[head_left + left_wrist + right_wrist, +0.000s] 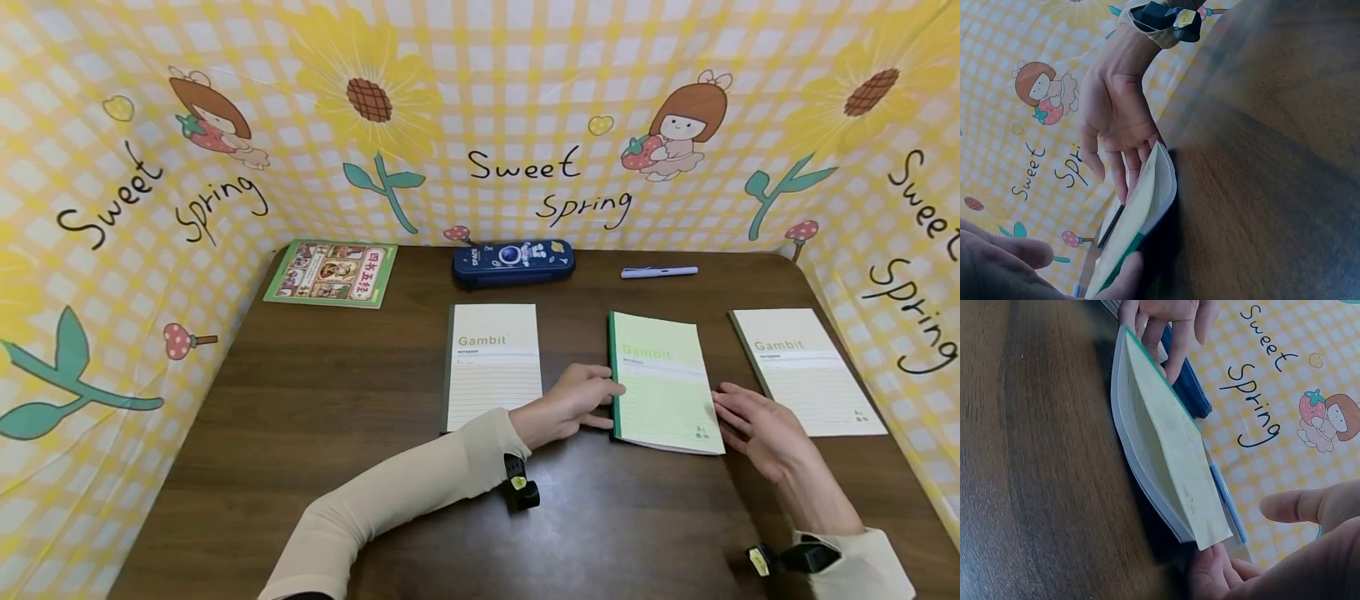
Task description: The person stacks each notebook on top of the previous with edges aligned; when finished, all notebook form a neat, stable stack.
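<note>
A light green Gambit notebook [663, 392] with a dark green spine lies between my two hands, its cover bowed and pages spread at the near edge in the right wrist view. My left hand [573, 400] touches its spine with extended fingers, one fingertip overlapping the spine's edge. On the opposite side, my right hand [768, 433] has its fingers at the notebook's right edge. Its thumb [1291, 505] stands apart from the cover. Dark shadow shows beneath the notebook's near edge. A cream Gambit notebook [495, 350] lies left of it, and another cream notebook [806, 358] right.
Along the back of the brown table [322, 442] lie a green-bordered book [330, 273], a blue space-themed pencil case [513, 262] and a lilac pen [660, 272]. A yellow checked cloth [495, 100] stands around the back and sides.
</note>
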The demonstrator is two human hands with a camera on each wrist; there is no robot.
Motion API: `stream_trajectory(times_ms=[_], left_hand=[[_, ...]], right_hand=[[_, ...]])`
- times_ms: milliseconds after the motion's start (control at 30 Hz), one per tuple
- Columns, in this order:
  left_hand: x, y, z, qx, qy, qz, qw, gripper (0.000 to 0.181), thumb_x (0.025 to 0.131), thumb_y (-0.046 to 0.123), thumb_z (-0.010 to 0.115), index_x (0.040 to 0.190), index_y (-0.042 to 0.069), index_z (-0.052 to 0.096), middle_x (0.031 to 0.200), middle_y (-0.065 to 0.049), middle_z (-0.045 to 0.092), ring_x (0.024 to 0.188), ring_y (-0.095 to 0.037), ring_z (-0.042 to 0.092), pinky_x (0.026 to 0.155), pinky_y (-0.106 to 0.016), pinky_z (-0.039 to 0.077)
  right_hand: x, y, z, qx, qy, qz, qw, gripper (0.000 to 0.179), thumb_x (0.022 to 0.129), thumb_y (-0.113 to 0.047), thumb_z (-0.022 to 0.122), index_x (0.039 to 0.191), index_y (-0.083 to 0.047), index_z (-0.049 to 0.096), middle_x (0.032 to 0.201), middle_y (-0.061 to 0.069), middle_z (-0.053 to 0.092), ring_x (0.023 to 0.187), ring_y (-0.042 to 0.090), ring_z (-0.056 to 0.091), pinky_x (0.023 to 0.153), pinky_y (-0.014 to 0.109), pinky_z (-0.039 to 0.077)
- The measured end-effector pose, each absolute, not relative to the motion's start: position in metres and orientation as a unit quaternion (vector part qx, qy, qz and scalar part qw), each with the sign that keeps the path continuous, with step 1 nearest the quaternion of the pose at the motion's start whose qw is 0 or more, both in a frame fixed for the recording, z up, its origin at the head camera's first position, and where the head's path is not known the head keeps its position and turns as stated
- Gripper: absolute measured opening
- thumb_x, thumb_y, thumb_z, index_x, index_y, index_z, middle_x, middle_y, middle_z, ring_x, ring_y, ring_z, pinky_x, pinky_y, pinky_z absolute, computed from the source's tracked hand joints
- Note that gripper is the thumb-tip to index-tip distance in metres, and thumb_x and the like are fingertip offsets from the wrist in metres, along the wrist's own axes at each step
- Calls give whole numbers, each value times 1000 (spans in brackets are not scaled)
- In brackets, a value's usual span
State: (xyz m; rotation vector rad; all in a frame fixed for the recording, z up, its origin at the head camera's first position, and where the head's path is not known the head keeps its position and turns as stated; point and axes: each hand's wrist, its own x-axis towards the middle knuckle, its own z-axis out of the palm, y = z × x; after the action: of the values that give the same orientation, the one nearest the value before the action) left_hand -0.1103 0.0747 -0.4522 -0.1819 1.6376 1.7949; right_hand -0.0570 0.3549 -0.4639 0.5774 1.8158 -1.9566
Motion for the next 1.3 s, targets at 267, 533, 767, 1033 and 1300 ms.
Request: stream_trajectory(times_ms=[267,533,767,1033,1300], left_hand=[[-109,72,-457,-43,659,681,316,60,90,-12,67,146,4,55,121,-10,60,91,-20,67,78,-42,66],[-107,66,-455,-35,668,681,297,61,86,-17,67,143,4,58,116,-11,61,82,-19,66,71,-38,65],[-107,53,-449,-13,680,677,282,62,87,-16,67,144,6,57,119,-12,61,78,-17,64,68,-35,64],[-103,28,-444,20,702,665,252,63,87,-13,69,146,4,55,120,-14,62,76,-16,63,61,-30,62],[-101,0,-442,34,721,655,223,64,86,-14,64,147,2,52,123,-18,60,75,-15,64,60,-30,61]], right_hand=[[-56,352,-463,184,723,-626,227,79,107,-32,60,165,3,19,104,-30,62,99,-10,57,83,19,53],[-53,345,-462,159,745,-611,214,75,108,-28,58,163,6,19,102,-29,65,98,-7,60,83,20,52],[-54,334,-457,139,755,-612,191,71,107,-25,60,161,7,24,104,-29,65,99,-8,61,83,21,53],[-60,310,-450,122,767,-607,170,65,108,-21,58,159,6,29,107,-26,63,96,-5,62,79,22,53],[-70,280,-449,98,788,-590,146,59,107,-18,59,156,7,37,112,-15,62,95,-4,64,77,22,58]])
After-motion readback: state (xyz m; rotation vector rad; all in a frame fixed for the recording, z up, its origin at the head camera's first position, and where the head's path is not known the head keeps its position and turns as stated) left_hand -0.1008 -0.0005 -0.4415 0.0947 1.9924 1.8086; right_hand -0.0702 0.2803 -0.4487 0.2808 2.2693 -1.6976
